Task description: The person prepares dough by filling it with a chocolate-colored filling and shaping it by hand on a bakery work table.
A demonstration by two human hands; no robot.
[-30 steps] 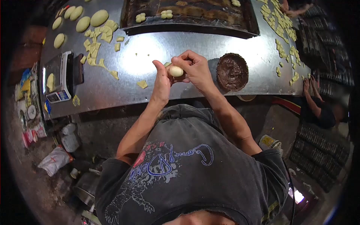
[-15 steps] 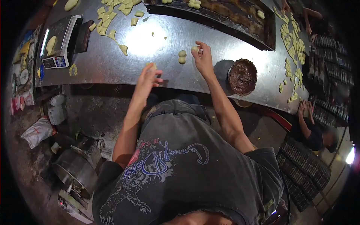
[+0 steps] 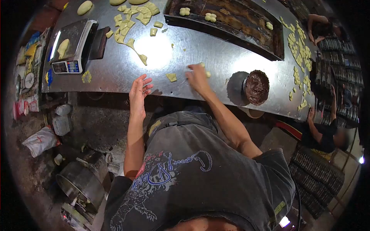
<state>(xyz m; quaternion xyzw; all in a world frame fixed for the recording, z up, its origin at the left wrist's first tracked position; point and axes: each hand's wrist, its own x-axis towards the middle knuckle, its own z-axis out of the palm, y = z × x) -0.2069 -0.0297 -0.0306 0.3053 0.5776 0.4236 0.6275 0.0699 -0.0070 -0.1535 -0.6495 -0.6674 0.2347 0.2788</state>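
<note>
My left hand [image 3: 140, 91] is held above the front edge of the steel table [image 3: 115, 79], palm turned inward, fingers apart and nothing in them. Just to its right a flat, cut piece of dough [image 3: 171, 77] lies on the metal. My right hand [image 3: 197, 79] hovers palm down over the table, its fingers loosely spread and pointing left, with no dough seen in them. Small round dough balls [image 3: 208, 74] sit right beside it, partly hidden behind the hand. A round bowl of dark brown filling [image 3: 257, 87] stands to the right of that hand.
A digital scale [image 3: 73, 48] with dough on it stands at the left. Cut dough pieces [image 3: 125, 26] lie farther back. A dark baking tray [image 3: 231, 29] holds clusters of dough balls. More pieces [image 3: 298, 48] cover the right end, near other people [image 3: 323, 133].
My left hand has let go of the flat dough piece, which now lies on the table. My right hand has released its dough ball beside the others and turned leftward. The view has shifted.
</note>
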